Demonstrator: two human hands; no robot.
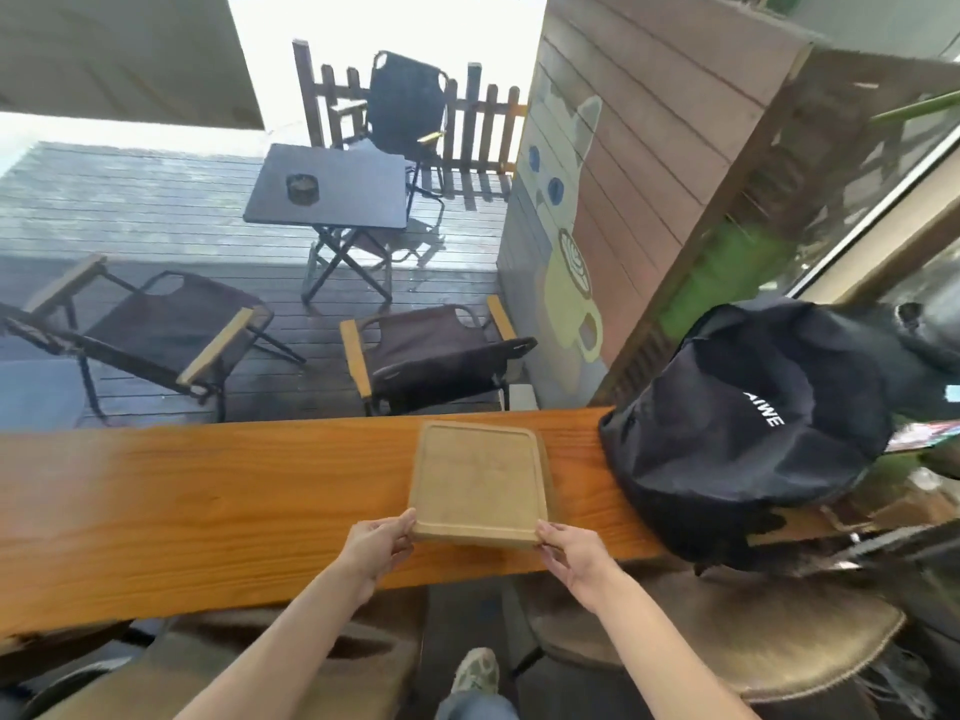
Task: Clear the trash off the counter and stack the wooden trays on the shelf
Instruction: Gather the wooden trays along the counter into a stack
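Note:
A light wooden tray [478, 480] with a rounded rim lies on the long orange-brown wooden counter [208, 491]. The edge of a second tray seems to show under its right side. My left hand [379, 545] grips the tray's near left corner. My right hand [569, 556] grips its near right corner. Both hands have thumbs on top and fingers under the near edge. No trash shows on the counter.
A black backpack [748, 433] sits on the counter just right of the tray. Brown stools [727, 636] stand below the counter's near edge. Beyond the counter is a deck with folding chairs [431, 356] and a small black table [327, 187].

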